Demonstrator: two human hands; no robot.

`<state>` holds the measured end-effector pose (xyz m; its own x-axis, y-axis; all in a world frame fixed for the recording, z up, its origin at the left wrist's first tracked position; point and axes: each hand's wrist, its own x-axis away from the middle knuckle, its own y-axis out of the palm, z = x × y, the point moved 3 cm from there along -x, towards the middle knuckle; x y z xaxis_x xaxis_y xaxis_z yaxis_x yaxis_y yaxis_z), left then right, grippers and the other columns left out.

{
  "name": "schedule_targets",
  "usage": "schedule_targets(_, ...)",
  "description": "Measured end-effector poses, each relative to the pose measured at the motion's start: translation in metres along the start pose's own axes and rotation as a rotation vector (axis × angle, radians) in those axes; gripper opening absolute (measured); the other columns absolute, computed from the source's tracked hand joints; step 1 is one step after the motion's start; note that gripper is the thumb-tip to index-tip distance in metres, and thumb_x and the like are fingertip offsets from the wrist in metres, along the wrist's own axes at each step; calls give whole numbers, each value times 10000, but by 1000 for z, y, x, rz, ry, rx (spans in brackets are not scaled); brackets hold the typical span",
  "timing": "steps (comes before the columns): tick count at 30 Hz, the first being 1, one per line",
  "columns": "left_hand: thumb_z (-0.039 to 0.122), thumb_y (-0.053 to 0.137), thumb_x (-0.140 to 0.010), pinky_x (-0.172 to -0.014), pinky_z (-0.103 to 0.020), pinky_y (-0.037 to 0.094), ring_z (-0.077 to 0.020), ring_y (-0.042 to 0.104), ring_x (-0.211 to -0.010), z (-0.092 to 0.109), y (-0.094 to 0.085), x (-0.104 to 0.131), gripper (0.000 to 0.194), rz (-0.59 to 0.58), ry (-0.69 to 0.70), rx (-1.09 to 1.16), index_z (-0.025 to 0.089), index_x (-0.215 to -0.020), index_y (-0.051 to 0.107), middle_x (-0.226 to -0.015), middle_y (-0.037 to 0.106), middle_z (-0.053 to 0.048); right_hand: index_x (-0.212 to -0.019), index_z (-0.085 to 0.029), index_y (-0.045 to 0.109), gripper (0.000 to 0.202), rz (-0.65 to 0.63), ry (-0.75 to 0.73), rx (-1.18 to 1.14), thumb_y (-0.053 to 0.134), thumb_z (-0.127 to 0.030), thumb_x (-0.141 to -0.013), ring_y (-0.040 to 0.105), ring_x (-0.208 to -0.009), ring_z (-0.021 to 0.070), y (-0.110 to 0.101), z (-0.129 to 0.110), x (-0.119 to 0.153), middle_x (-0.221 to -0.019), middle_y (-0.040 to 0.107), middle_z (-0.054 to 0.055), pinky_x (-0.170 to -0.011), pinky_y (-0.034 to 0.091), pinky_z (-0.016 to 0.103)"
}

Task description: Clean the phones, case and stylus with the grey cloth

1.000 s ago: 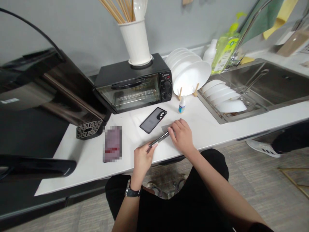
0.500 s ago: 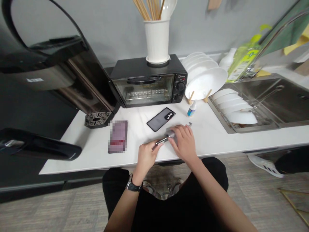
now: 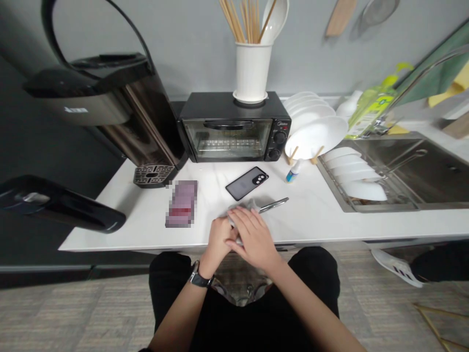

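My left hand [image 3: 221, 239], with a watch on its wrist, is closed near the counter's front edge. My right hand [image 3: 252, 237] presses over it, fingers together on a crumpled grey cloth [image 3: 251, 204]. A slim silvery metal object [image 3: 274, 205] sticks out to the right from under the cloth; its other end is hidden. What the left fingers grip is covered by the right hand. Behind the hands a dark-framed phone case [image 3: 247, 184] lies on the counter. To its right stands a small spray bottle [image 3: 293, 172]. A pixelated purplish flat object [image 3: 182, 204] lies on the left.
A toaster oven [image 3: 227, 139] holds a white cup [image 3: 252, 68] of chopsticks. At left are a black dispenser [image 3: 146, 127] and a dark bottle-like object [image 3: 62, 205]. Plates [image 3: 317, 134] and a sink [image 3: 428, 171] are at right. Another person's shoe [image 3: 395, 266] shows at lower right.
My right hand has moved left over my left hand, with the cloth. More of the silvery object shows at the right. The camera view has shifted slightly.
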<state>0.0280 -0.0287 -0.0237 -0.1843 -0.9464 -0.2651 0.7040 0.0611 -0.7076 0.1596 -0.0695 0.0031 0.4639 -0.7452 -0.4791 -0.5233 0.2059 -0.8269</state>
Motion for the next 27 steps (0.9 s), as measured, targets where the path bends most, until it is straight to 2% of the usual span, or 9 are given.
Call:
schedule_targets(3, 239, 623, -974, -684, -259, 524, -202, 755, -739, 9, -2, 2, 186, -53, 35, 65, 219, -1014, 803, -905, 824, -57, -1515, -123, 477, 532, 122, 151, 105, 458, -416, -1071, 544, -1357, 316, -23, 47, 9, -1407, 642, 178, -1210, 339, 537)
schedule_targets(5, 296, 628, -1008, -774, -262, 554, -210, 791, -881, 12, -3, 3, 220, -66, 36, 112, 262, -1151, 792, -1071, 831, -45, -1464, -135, 526, 460, 208, 262, 164, 418, -376, -1088, 563, -1328, 316, -37, 73, 18, -1367, 658, 179, -1206, 319, 577)
schedule_targets(8, 312, 668, -995, -806, -269, 571, -222, 800, -919, 13, -4, 1, 194, -56, 18, 126, 263, -1122, 808, -1080, 831, -38, -1433, -161, 555, 413, 248, 338, 167, 388, -340, -1101, 570, -1330, 302, -46, 90, 26, -1364, 664, 164, -1228, 259, 628)
schedule_targets(11, 300, 680, -988, -837, -282, 585, -226, 799, -928, 20, -9, -3, 178, -30, 21, 137, 255, -1101, 810, -1066, 833, -40, -1340, -212, 631, 355, 287, 328, 60, 378, -289, -1103, 579, -1333, 274, -43, 87, 25, -1273, 720, 103, -1250, 225, 630)
schedule_targets(14, 289, 706, -968, -898, -295, 587, -217, 788, -958, 40, -21, -8, 156, 45, 54, 211, 233, -1078, 801, -1075, 830, -47, -1196, -245, 698, 341, 415, 357, -125, 371, -271, -1102, 644, -1241, 235, -40, 75, 19, -1146, 760, 53, -1258, 241, 596)
schedule_targets(16, 281, 733, -945, -896, -292, 593, -206, 778, -938, 56, -28, -12, 143, 110, 68, 304, 205, -1051, 790, -1053, 825, -60, -1136, -234, 708, 360, 512, 416, -275, 355, -300, -1107, 688, -1135, 219, -39, 67, 13, -1103, 764, 54, -1243, 291, 560)
schedule_targets(19, 270, 754, -921, -897, -282, 597, -197, 771, -945, 77, -28, -20, 106, 134, 72, 457, 190, -987, 773, -1023, 817, -61, -1088, -210, 701, 423, 625, 505, -485, 312, -372, -1114, 706, -1038, 225, -37, 52, 4, -1062, 758, 79, -1151, 426, 501)
schedule_targets(23, 279, 745, -916, -834, -244, 589, -183, 766, -893, 89, -15, -27, 107, 122, 35, 577, 176, -942, 755, -964, 816, -46, -1241, -201, 610, 411, 722, 531, -663, 295, -429, -1107, 697, -1070, 238, -36, 34, -7, -1133, 714, 113, -957, 559, 414)
schedule_targets(27, 290, 644, -976, -702, -216, 547, -147, 713, -727, 88, -7, -28, 149, 127, 22, 419, 178, -968, 742, -840, 787, -23, -1327, -210, 514, 334, 765, 497, -563, 386, -404, -1088, 680, -1099, 236, -41, 32, -15, -1184, 667, 127, -949, 568, 401)
